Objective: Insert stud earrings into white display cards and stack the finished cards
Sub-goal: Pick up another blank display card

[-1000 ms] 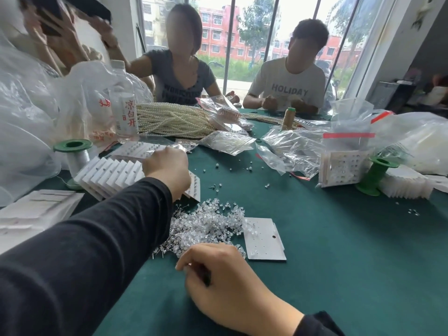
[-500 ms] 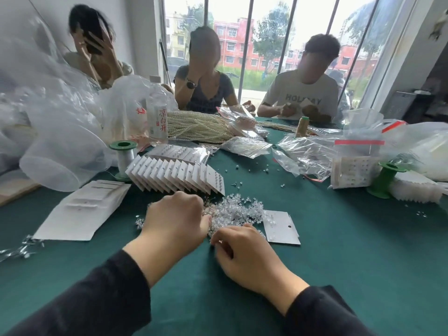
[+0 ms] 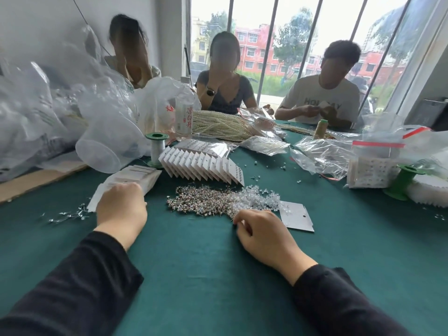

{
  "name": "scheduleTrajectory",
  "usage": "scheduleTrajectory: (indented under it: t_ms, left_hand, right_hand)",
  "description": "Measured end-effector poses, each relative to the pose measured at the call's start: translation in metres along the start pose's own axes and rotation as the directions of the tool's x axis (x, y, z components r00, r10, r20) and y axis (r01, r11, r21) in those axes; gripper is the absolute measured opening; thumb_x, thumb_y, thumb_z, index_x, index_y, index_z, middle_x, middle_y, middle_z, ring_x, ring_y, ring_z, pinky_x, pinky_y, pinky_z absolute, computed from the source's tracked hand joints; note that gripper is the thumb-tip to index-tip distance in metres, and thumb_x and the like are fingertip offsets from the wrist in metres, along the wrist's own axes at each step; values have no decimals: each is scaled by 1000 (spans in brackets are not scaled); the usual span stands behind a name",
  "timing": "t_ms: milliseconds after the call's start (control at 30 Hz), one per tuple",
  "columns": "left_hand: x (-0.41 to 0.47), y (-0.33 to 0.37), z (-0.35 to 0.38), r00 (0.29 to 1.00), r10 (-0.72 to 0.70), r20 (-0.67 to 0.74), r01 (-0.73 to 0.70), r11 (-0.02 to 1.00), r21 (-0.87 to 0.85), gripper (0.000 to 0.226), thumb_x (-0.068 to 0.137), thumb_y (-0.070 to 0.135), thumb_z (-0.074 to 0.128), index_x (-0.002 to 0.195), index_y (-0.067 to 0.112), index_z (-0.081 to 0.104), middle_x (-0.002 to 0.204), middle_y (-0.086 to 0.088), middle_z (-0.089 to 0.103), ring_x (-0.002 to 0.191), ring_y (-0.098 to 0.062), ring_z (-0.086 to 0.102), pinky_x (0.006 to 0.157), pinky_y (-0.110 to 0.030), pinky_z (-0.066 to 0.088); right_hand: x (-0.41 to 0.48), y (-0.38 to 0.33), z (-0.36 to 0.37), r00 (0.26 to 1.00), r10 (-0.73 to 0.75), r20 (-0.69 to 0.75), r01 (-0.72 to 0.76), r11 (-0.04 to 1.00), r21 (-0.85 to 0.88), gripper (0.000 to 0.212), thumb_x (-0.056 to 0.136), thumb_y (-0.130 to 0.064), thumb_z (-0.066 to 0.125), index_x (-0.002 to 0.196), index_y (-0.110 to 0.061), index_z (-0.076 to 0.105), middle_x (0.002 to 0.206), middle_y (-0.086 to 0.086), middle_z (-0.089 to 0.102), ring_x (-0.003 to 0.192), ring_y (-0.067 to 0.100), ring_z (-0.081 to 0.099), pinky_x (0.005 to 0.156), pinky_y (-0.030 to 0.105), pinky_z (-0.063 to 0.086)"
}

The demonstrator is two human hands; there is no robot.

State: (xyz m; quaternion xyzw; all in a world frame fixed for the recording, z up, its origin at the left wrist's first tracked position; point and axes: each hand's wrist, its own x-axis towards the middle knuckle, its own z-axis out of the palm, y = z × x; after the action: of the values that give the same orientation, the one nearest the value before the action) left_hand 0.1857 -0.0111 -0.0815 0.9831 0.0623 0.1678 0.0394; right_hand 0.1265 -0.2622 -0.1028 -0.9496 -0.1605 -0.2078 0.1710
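On the near part of the green table (image 3: 194,275), we see both our hands knuckles-up, fingers curled under. The left hand (image 3: 121,209) rests on a packet of white cards (image 3: 138,174); the right hand (image 3: 264,235) sits at the near edge of the pile of stud earrings (image 3: 206,202). Whether either grasps anything we cannot tell. A loose display card (image 3: 297,220) lies just right of the pile. Beyond stands a fanned row of finished cards (image 3: 201,166), then pearl strands (image 3: 218,124).
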Motion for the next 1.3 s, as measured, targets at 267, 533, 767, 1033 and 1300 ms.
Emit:
scheduleTrajectory:
  t_ms: [267, 533, 767, 1033, 1300]
  left_hand:
    - [-18, 17, -8, 996, 65, -57, -71, 991, -117, 16, 79, 2, 53, 64, 3, 48, 71, -17, 58, 72, -36, 56, 60, -32, 37]
    - [-32, 75, -73, 875, 77, -478, -410, 641, -649, 8, 78, 3, 64, 77, 4, 72, 62, 1, 64, 48, -12, 55, 50, -20, 43]
    - [-27, 134, -28, 971, 236, 34, -85, 476, -875, 12, 84, 7, 61, 91, 2, 69, 87, -12, 70, 70, -18, 66, 72, -26, 55]
    - [4, 104, 9, 874, 477, 90, -438, 856, -275, 31, 88, 29, 53, 118, 24, 59, 117, -1, 54, 116, -21, 41, 95, -39, 32]
    - [8, 95, 15, 855, 518, -32, -471, 748, -468, 18, 82, 19, 66, 97, 12, 71, 96, -6, 68, 95, -19, 56, 86, -24, 40]
  right_hand:
    - [1, 4, 3, 1000, 5, -3, -5, 999, 33, 13, 80, -15, 52, 83, -19, 64, 64, -11, 52, 67, 18, 56, 59, 25, 34]
    - [3, 3, -8, 959, 228, -166, -104, 833, 543, 33, 83, -40, 58, 106, -15, 59, 70, -5, 60, 59, 3, 54, 59, 14, 43]
    - [7, 27, -27, 718, 692, 77, -211, 111, 971, 1, 90, -13, 54, 90, -13, 53, 71, 12, 61, 41, 12, 55, 42, 22, 49]
    - [7, 38, -20, 711, 679, -185, -287, 520, 804, 15, 91, -11, 51, 83, -22, 52, 68, 4, 61, 36, 3, 48, 37, 18, 38]
    - [9, 30, -16, 813, 560, -157, -279, 612, 740, 10, 90, -10, 53, 85, -17, 56, 67, 4, 64, 36, 6, 45, 37, 18, 35]
